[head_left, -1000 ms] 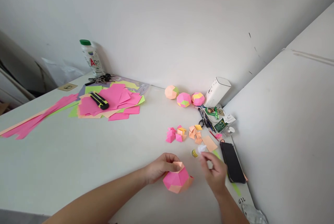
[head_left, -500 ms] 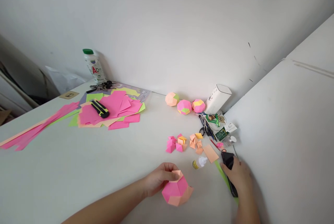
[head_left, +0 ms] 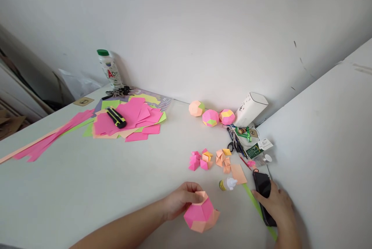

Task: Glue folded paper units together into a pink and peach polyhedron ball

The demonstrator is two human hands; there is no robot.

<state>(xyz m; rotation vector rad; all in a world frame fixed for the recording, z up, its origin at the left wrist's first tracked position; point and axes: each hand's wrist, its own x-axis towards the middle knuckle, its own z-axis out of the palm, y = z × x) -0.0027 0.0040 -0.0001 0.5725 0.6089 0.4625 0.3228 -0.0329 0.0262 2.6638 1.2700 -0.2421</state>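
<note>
Your left hand [head_left: 181, 200] has its grip closed on a half-built pink-and-orange paper polyhedron [head_left: 200, 215], top open, near the bench [head_left: 87, 187] front edge; your right hand [head_left: 279, 204] grasps a black phone [head_left: 263, 189] at the right edge. Loose folded units [head_left: 210, 158] lie unused; three finished balls [head_left: 210, 116] sit at the back edge

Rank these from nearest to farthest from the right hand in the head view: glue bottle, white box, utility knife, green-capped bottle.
From the right hand, resting on the black phone:
1. Glue bottle, just to its left.
2. White box, by the back wall.
3. Utility knife, far left.
4. Green-capped bottle, far left against the wall.
</note>
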